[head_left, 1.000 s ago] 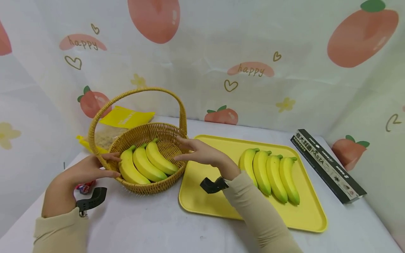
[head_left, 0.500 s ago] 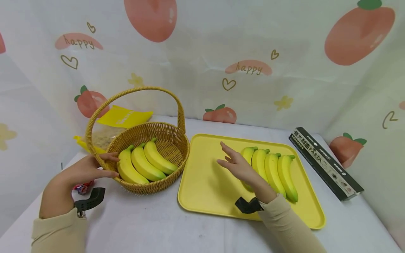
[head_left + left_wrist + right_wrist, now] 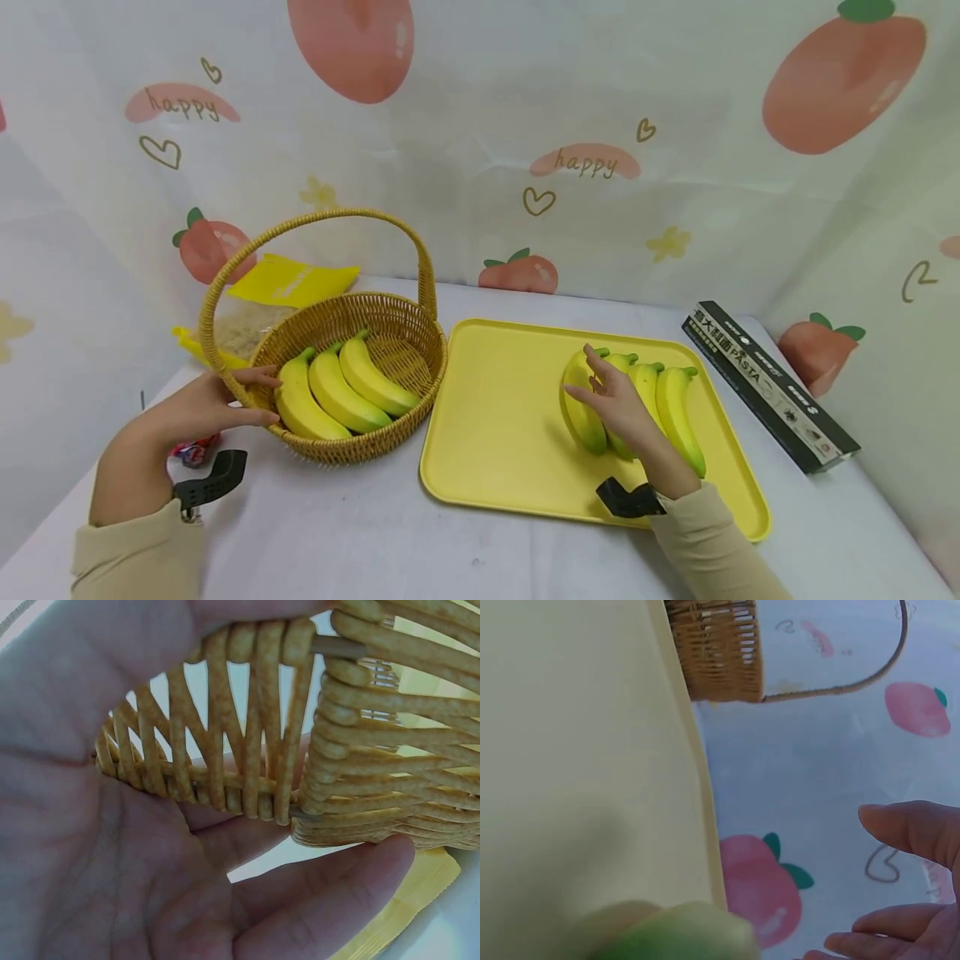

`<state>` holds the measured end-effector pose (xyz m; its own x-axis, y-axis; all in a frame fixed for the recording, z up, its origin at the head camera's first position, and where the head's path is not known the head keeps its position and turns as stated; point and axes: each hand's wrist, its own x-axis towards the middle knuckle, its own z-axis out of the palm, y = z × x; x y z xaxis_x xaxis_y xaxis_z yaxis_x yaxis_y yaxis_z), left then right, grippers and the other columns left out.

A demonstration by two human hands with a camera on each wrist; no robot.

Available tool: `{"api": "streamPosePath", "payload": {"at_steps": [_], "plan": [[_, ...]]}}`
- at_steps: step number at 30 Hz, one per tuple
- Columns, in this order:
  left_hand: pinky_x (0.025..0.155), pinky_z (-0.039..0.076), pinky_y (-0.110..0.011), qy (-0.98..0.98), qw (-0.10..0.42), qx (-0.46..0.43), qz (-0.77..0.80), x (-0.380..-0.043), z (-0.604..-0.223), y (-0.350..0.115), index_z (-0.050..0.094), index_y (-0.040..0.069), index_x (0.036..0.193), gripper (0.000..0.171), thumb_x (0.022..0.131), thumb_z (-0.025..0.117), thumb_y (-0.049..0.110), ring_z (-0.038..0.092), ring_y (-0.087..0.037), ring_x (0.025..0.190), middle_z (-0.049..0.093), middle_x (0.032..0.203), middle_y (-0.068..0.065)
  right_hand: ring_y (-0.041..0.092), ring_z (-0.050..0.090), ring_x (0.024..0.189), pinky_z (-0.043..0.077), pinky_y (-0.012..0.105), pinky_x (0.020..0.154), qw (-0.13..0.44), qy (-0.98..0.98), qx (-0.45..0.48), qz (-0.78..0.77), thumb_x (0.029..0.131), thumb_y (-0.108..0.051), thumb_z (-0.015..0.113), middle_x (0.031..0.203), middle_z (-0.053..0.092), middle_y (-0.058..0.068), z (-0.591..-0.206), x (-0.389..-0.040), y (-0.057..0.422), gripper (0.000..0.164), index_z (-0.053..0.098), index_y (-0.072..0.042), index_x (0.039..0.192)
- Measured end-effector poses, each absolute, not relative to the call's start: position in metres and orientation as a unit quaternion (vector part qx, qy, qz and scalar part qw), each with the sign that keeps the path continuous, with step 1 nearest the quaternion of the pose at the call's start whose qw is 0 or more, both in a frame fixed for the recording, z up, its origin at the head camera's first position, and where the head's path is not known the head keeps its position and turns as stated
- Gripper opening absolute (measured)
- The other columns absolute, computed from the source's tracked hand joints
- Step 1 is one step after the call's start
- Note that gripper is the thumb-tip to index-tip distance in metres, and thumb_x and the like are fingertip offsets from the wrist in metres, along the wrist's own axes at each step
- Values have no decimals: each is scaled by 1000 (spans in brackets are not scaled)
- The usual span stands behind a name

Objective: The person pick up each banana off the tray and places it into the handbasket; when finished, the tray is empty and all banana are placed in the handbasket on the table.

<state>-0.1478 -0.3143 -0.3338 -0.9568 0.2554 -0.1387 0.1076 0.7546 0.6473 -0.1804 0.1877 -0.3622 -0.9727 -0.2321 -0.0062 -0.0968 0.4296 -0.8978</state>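
My left hand grips the wicker basket at its left side, where the arched handle meets the rim. Up close in the left wrist view, the palm and fingers wrap round the weave. Three yellow bananas lie side by side in the basket. My right hand, thumb and fingers spread, hovers over several bananas on the yellow tray, partly covering them in the head view. Nothing is between its fingers in the right wrist view, where a green banana tip shows below.
A black pasta box lies right of the tray. Behind the basket is a yellow-topped clear bag, and a small red-and-blue wrapped item sits behind the left wrist. A fruit-print curtain hangs at the table's back.
My right hand has moved from the basket's right rim across the tray to over the bananas there. The left hand keeps its grip on the basket.
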Motion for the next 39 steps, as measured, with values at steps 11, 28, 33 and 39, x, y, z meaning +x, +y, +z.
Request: {"api": "streamPosePath", "payload": {"at_steps": [11,28,33,39], "plan": [[92,35,-63,931,96,109,336,-149,-334,-316,58,0,122,49,82,70,26,38,-49,123,40,140,-30,39,3,142,14,52,114,90,857,-99,-498,92,-7,55,155,0,23,-382,-185,188,75,5,6,147],[90,36,-64,932,101,106,332,-149,-335,-315,58,1,123,49,83,69,27,38,-51,122,39,141,-29,37,-7,143,6,54,115,117,878,-135,-444,90,-6,58,154,-9,24,-400,-188,184,85,-5,7,145],[90,36,-65,931,112,96,335,-149,-335,-315,57,1,124,50,83,69,28,37,-51,123,36,142,-29,38,-6,142,6,54,115,133,874,-138,-447,90,-11,60,154,-7,25,-403,-188,184,87,-5,7,145],[90,37,-64,932,99,107,331,-149,-335,-315,59,1,122,48,82,70,26,39,-50,122,39,140,-30,38,-5,142,6,54,115,134,873,-141,-447,91,-10,58,154,-7,25,-402,-187,184,85,-5,7,145]]}}
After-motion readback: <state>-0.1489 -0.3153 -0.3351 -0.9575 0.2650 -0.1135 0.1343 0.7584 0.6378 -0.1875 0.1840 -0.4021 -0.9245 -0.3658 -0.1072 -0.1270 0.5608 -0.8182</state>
